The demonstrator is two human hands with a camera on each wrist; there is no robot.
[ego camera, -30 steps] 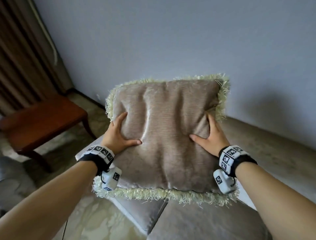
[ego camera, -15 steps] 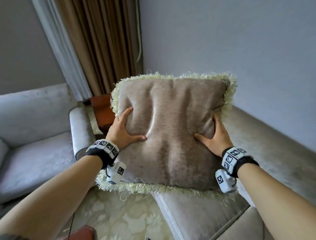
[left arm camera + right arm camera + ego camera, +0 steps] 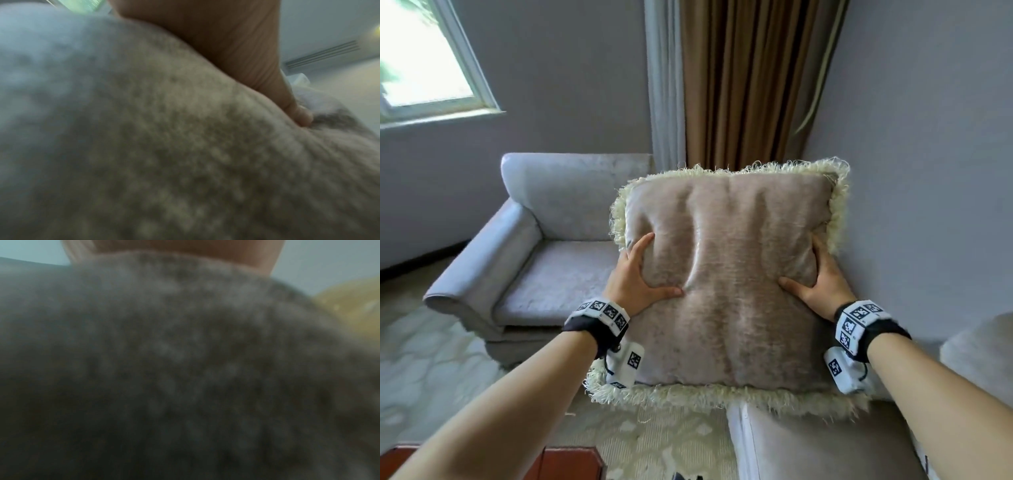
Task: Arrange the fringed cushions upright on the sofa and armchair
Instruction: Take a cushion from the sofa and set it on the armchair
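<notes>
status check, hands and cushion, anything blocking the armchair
Left hand and right hand both grip the fringed cushion, held up in the air. Armchair ahead-left, its seat bare. Nothing in the way.

Black wristbands [image 3: 599, 330] with white coded-marker blocks [image 3: 854, 317].

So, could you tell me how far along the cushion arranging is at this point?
Nothing looks placed yet: the armchair seat holds no cushion. In hand: the left hand and right hand grip one fringed cushion by its sides, held in the air. Left: standing it upright on a seat; other cushions are out of view.
</notes>
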